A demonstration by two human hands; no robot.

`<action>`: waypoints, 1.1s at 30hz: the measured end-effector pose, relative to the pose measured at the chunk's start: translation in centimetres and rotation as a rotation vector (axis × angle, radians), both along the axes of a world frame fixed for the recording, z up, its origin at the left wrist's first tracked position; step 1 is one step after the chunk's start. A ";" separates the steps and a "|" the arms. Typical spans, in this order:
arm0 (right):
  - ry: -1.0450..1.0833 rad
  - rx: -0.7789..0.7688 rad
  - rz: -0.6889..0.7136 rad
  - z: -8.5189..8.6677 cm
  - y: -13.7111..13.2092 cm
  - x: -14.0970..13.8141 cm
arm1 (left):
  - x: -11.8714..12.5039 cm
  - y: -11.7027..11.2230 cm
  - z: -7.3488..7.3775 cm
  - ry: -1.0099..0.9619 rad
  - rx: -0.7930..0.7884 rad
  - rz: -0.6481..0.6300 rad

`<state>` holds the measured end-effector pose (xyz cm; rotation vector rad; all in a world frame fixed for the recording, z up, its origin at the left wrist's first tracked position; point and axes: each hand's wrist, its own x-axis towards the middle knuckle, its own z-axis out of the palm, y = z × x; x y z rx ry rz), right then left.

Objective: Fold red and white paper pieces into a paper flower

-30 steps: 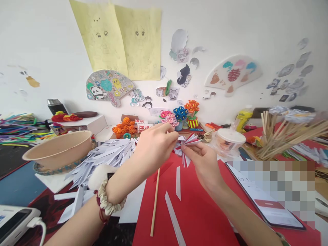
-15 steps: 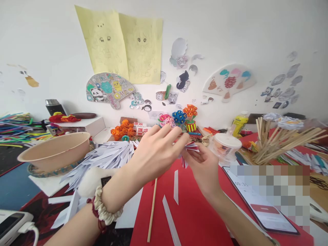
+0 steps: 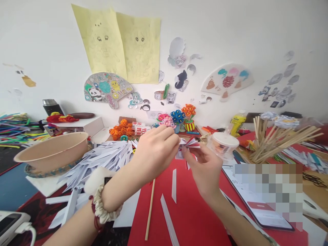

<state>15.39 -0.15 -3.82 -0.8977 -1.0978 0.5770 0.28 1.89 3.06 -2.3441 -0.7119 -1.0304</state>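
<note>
My left hand (image 3: pixel 155 152) and my right hand (image 3: pixel 205 169) meet above a red paper sheet (image 3: pixel 194 212). Both pinch a small fan-like bundle of folded red-and-white paper strips (image 3: pixel 188 144), the left from its left side, the right from below. A cream scrunchie sits on my left wrist. Under the hands lie a thin wooden stick (image 3: pixel 150 208) and two loose white folded strips (image 3: pixel 174 180) on the red sheet.
A heap of white folded strips (image 3: pixel 102 160) lies left, beside a tan bowl (image 3: pixel 51 150). A clear lidded cup (image 3: pixel 222 145), a bundle of wooden sticks (image 3: pixel 276 138) and a phone (image 3: pixel 256 205) are right. Paper flower pots (image 3: pixel 188 118) stand by the wall.
My hands stayed together on the paper bundle, shifting slightly up and left; my left fingers, spread half a second ago, have closed back onto it. The camera view drifted a little.
</note>
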 end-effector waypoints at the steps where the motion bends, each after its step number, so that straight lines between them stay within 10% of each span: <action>1: 0.015 -0.047 0.040 0.2 0.1 0.1 | -0.2 -0.1 0.5 -0.007 -0.085 -0.049; 6: 0.176 -0.269 0.280 1.1 0.9 0.7 | -1.8 0.6 2.4 -0.168 -0.583 -0.158; 12: 0.175 -0.400 0.629 1.4 1.2 1.4 | -2.9 2.5 1.1 -0.158 -0.987 -0.448; 28: 0.213 -0.366 0.792 1.6 1.0 1.7 | -2.1 2.4 -0.4 -0.304 -1.001 -0.465; 33: 0.243 -0.395 1.095 1.4 1.3 2.3 | -2.2 2.4 -0.2 -0.346 -1.091 -0.525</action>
